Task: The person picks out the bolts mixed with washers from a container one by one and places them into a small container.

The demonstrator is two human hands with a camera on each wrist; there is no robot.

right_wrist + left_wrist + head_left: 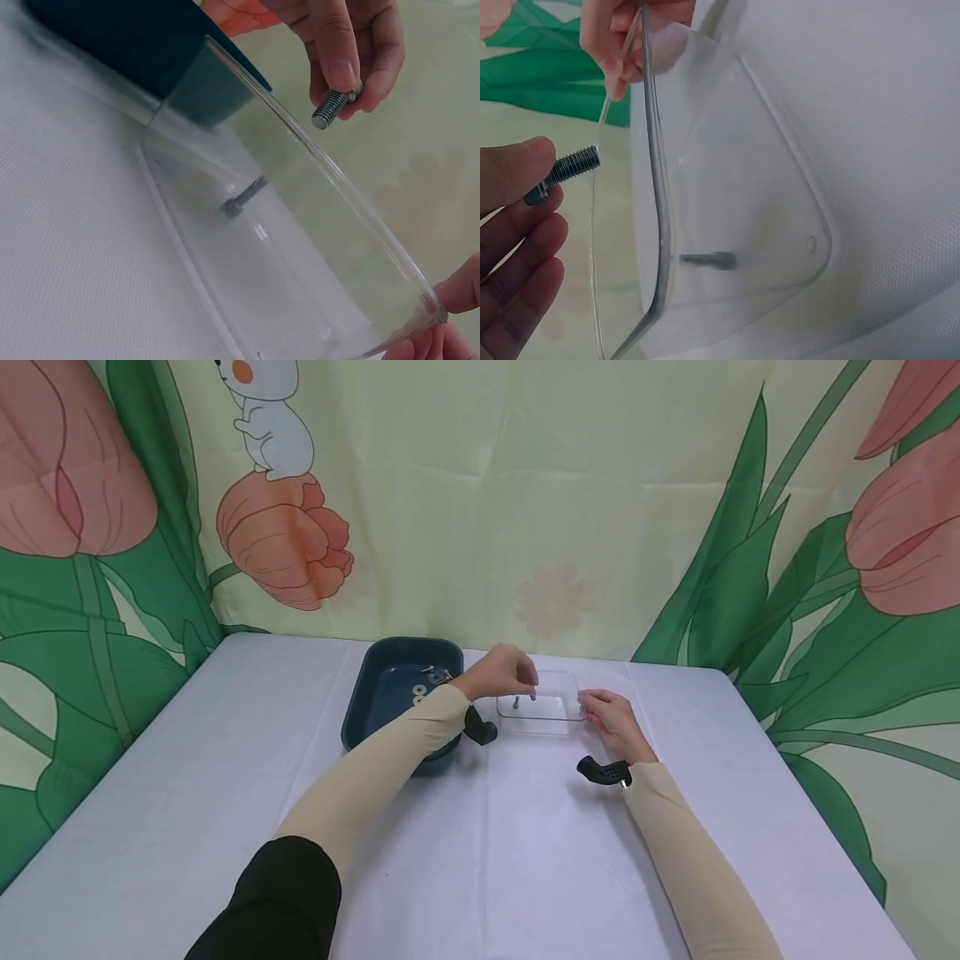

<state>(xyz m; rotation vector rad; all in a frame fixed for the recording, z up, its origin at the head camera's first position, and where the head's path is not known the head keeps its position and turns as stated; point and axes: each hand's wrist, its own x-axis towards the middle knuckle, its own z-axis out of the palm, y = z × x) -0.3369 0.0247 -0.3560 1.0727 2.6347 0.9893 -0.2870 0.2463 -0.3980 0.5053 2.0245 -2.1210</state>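
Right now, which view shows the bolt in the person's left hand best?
The left wrist view: the bolt fills the frame, threads sharp, pinched by the left hand. The right wrist view shows its threaded tip below the fingertips beside the clear tray; the head view barely shows it.

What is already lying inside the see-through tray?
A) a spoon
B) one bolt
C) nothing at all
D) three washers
B: one bolt lies on the floor of the clear tray, while the left hand pinches a second bolt above it and the right hand holds the tray's edge.
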